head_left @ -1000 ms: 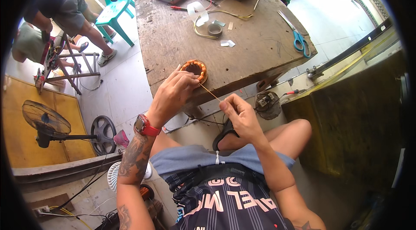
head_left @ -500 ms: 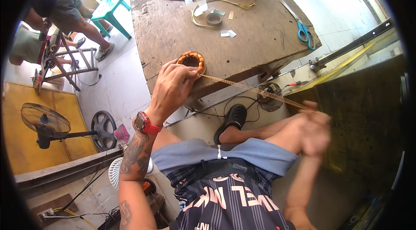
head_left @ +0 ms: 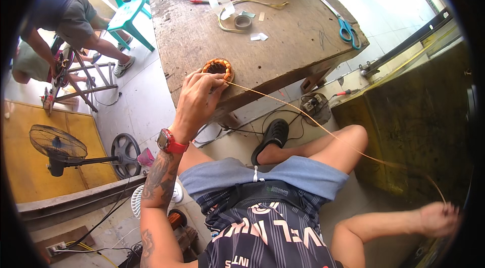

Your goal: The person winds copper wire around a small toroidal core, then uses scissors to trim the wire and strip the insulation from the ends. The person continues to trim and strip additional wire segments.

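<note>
Head: wire (head_left: 328, 132) between hands (head_left: 196, 100) (head_left: 439, 219)

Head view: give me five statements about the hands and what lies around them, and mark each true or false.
1. The left hand is at the orange-wound ring. True.
2. The right hand rests on the table. False: it is off the table, far to the right.
3. A thin copper-coloured strand runs from the ring toward the right hand. True.
4. The scissors have blue handles. True.
5. The plastic chair is red. False: it is green.
</note>
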`<state>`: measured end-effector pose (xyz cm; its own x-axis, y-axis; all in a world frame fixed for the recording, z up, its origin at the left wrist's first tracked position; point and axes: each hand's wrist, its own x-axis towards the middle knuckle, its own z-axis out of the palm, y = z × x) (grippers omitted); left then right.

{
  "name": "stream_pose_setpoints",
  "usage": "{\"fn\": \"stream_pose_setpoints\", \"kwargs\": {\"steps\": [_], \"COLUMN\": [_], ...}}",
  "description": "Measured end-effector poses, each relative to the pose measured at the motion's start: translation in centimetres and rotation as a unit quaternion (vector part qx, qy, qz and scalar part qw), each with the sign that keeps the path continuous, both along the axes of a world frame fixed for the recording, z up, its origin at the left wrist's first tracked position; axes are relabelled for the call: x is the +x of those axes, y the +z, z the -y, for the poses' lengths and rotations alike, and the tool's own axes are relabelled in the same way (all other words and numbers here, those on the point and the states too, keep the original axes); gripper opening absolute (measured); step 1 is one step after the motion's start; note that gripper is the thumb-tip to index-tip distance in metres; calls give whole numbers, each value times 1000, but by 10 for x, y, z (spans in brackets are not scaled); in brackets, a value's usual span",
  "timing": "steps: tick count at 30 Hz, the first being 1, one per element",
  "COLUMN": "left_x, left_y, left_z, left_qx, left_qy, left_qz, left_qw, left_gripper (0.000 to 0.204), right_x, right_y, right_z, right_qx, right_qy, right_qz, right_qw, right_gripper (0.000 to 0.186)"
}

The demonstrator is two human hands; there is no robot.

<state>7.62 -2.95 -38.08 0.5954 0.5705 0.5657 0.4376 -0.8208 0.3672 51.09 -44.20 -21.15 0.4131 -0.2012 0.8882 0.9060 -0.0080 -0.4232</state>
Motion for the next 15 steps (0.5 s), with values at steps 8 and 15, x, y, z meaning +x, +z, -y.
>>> {"fn": "stream_pose_setpoints", "kwargs": {"steps": [8, 15], "left_x": [2, 0], "left_y": [-4, -6], "left_z": [3, 0], "left_qx": [5, 29], "left_qy": [11, 4], "left_qz": [13, -33], "left_qw": [1000, 999], "left_gripper": [15, 21], "right_x": [-204, -235], "right_y": [-172, -172], "right_z": [-277, -309], "right_qx": [-339, -368], "right_qy": [336, 395], "right_qz": [-46, -55], "right_qw": [877, 840], "right_gripper": [12, 12]}}
